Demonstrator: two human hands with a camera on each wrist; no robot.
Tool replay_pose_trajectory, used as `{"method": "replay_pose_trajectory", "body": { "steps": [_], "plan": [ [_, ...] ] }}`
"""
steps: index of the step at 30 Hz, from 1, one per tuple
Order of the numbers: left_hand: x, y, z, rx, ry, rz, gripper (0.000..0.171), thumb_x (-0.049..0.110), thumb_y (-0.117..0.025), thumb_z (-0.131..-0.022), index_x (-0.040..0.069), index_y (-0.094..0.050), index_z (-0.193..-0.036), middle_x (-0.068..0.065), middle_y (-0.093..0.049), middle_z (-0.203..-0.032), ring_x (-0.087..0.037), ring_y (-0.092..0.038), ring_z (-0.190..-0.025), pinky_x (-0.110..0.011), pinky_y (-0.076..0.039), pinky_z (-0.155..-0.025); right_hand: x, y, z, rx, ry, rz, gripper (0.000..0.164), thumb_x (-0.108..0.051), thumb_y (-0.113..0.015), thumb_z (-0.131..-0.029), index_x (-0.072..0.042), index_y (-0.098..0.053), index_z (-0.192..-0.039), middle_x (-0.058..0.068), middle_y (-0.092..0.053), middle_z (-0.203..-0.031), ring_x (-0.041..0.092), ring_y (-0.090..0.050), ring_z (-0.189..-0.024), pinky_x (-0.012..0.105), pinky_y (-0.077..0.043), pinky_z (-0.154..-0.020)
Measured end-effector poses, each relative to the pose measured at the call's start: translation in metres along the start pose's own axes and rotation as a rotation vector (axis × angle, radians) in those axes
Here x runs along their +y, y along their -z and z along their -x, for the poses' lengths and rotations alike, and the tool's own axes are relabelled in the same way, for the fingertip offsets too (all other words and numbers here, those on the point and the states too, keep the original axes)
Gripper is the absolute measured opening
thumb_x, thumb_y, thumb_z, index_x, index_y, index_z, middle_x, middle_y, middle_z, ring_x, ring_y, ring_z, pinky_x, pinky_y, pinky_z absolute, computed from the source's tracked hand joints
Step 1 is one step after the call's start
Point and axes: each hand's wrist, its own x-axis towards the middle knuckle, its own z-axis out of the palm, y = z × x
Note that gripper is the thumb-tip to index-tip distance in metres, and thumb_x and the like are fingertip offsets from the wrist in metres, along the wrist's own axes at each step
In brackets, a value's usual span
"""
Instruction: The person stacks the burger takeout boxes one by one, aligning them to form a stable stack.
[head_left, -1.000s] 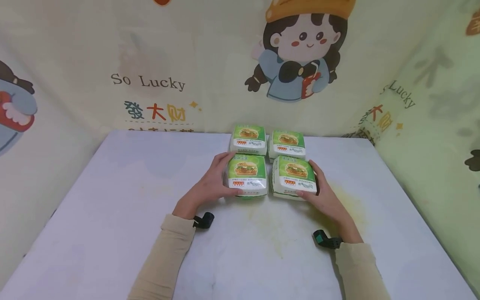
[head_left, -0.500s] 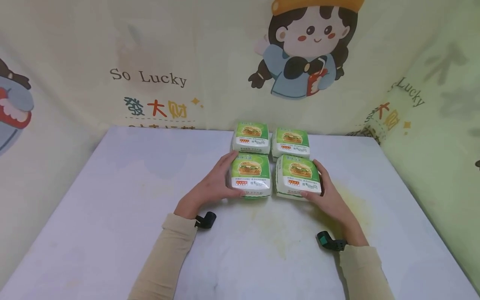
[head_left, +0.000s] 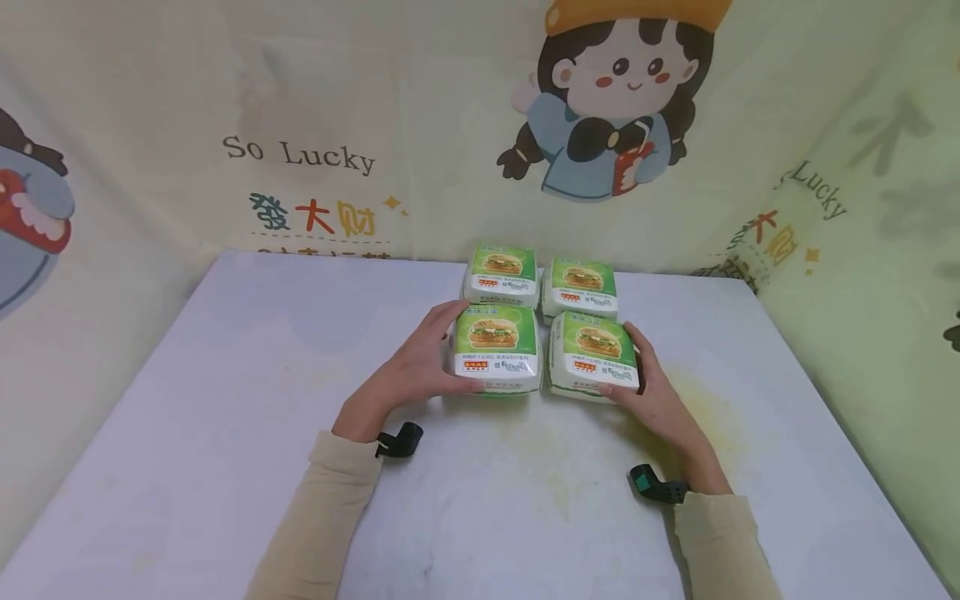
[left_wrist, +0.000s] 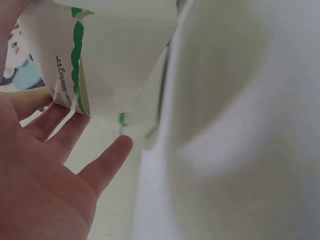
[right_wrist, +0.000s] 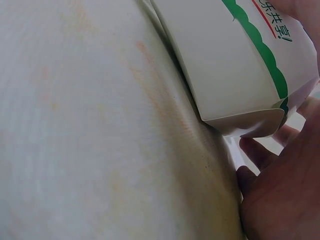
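Several green and white burger boxes stand in two rows in the head view. My left hand (head_left: 408, 375) grips the front left burger box (head_left: 495, 342), thumb at its front edge and fingers along its left and far side. In the left wrist view, fingertips touch the lower edge of this box's lid (left_wrist: 120, 65). My right hand (head_left: 663, 404) holds the front right burger box (head_left: 592, 354), thumb on the front and fingers around the right side. Its plain side (right_wrist: 225, 60) shows in the right wrist view, low against the table. A narrow gap separates the two front boxes.
Directly behind stand the back left burger box (head_left: 501, 275) and the back right burger box (head_left: 580, 286), near the far edge of the white table (head_left: 225, 375). A printed cloth backdrop (head_left: 435, 167) rises behind and at both sides.
The left hand and its burger box have shifted slightly left, and the gap to the right box looks a little different. The right hand keeps its hold, almost still.
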Motion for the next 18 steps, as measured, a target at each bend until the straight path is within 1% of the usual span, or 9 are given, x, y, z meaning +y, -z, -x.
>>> {"method": "replay_pose_trajectory", "body": {
  "steps": [4, 8, 11, 13, 18],
  "plan": [
    [0.008, 0.004, 0.007, -0.027, -0.014, -0.019, 0.117, 0.046, -0.09, -0.065, 0.024, -0.021, -0.158, 0.005, -0.021, -0.16, -0.019, -0.031, -0.143, -0.05, -0.034, -0.117, 0.0, 0.0, 0.0, -0.001, -0.005, -0.01, 0.099, -0.029, -0.069, -0.092, -0.036, 0.004, -0.159, 0.014, -0.02, -0.162, 0.033, -0.037, -0.137, 0.009, -0.04, -0.093],
    [0.014, 0.01, 0.018, -0.034, -0.019, -0.08, 0.118, 0.046, -0.09, -0.065, 0.021, -0.021, -0.158, 0.002, -0.023, -0.16, -0.02, -0.03, -0.143, -0.05, -0.036, -0.116, 0.0, 0.0, 0.0, -0.001, 0.002, -0.013, 0.098, -0.028, -0.069, -0.092, -0.038, 0.003, -0.158, 0.014, -0.021, -0.161, 0.032, -0.038, -0.136, 0.009, -0.04, -0.093],
    [0.016, 0.013, 0.026, -0.029, -0.004, -0.1, 0.12, 0.05, -0.09, -0.064, 0.021, -0.021, -0.158, 0.002, -0.024, -0.158, -0.021, -0.032, -0.142, -0.049, -0.038, -0.115, -0.001, 0.0, 0.0, 0.0, 0.002, -0.009, 0.098, -0.028, -0.069, -0.093, -0.041, 0.003, -0.157, 0.014, -0.021, -0.161, 0.032, -0.039, -0.136, 0.009, -0.04, -0.092],
    [0.017, 0.013, 0.031, -0.032, 0.009, -0.096, 0.121, 0.052, -0.09, -0.063, 0.021, -0.021, -0.158, 0.002, -0.024, -0.158, -0.021, -0.033, -0.141, -0.048, -0.038, -0.115, -0.001, 0.0, 0.0, 0.0, -0.004, -0.008, 0.097, -0.029, -0.069, -0.093, -0.042, 0.003, -0.157, 0.014, -0.021, -0.162, 0.032, -0.038, -0.137, 0.008, -0.04, -0.092],
    [0.014, 0.008, 0.04, -0.054, 0.036, -0.103, 0.123, 0.056, -0.088, -0.063, 0.02, -0.019, -0.159, 0.003, -0.024, -0.158, -0.019, -0.032, -0.142, -0.046, -0.037, -0.116, -0.001, -0.003, 0.002, -0.002, -0.017, -0.017, 0.097, -0.029, -0.069, -0.093, -0.04, 0.004, -0.157, 0.014, -0.019, -0.162, 0.033, -0.037, -0.137, 0.007, -0.04, -0.091]
  ]
}}
